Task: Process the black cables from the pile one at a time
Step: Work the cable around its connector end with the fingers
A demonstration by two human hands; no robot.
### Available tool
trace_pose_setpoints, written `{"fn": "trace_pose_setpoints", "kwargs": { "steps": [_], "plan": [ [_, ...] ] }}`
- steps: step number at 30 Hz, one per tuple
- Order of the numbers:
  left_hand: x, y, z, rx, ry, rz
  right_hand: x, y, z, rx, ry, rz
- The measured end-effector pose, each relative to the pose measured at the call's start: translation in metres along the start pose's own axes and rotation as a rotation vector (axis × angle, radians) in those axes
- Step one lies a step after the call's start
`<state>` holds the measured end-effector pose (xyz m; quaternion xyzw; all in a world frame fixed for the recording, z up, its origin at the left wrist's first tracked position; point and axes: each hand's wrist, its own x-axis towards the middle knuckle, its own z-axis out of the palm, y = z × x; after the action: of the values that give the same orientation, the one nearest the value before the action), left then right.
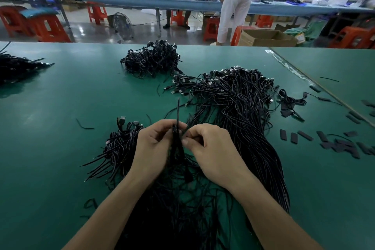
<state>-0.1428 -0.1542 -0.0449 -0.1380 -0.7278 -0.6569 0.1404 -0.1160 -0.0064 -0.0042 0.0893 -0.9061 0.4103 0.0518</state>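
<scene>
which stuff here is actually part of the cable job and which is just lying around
In the job:
- left hand and right hand, both pinching one black cable
- big cable pile
- smaller bunch beside the left hand

Just lying about:
- cardboard box
- orange stools
- floor fan

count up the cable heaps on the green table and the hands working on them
cable heaps: 4 (far left heap, back heap, large heap at right, small heap front left)
small tangle far right: 1
hands: 2 (left hand, right hand, both pinching one cable)
total: 7
</scene>
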Motion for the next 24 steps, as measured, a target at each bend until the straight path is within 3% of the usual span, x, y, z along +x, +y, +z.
{"fn": "trace_pose_setpoints", "kwargs": {
  "steps": [4, 11, 15, 19, 21, 24],
  "plan": [
    [0.001, 0.009, 0.004, 0.011, -0.040, 0.078, 0.003, 0.007, 0.002, -0.075, 0.060, 0.027],
    [-0.010, 0.008, 0.000, -0.139, 0.012, 0.047, 0.004, 0.011, 0.002, 0.066, 0.186, 0.088],
    [-0.010, 0.003, 0.001, -0.212, 0.032, -0.051, 0.003, 0.010, 0.004, 0.102, 0.219, 0.047],
    [-0.007, -0.002, -0.005, -0.202, 0.033, -0.037, 0.002, 0.007, 0.004, 0.142, 0.211, -0.007],
    [-0.006, -0.004, -0.007, -0.200, 0.000, -0.161, 0.002, 0.006, 0.005, 0.165, 0.214, -0.035],
    [-0.006, -0.005, -0.010, -0.277, -0.213, -0.441, 0.001, 0.004, 0.006, 0.164, 0.201, -0.075]
  ]
}}
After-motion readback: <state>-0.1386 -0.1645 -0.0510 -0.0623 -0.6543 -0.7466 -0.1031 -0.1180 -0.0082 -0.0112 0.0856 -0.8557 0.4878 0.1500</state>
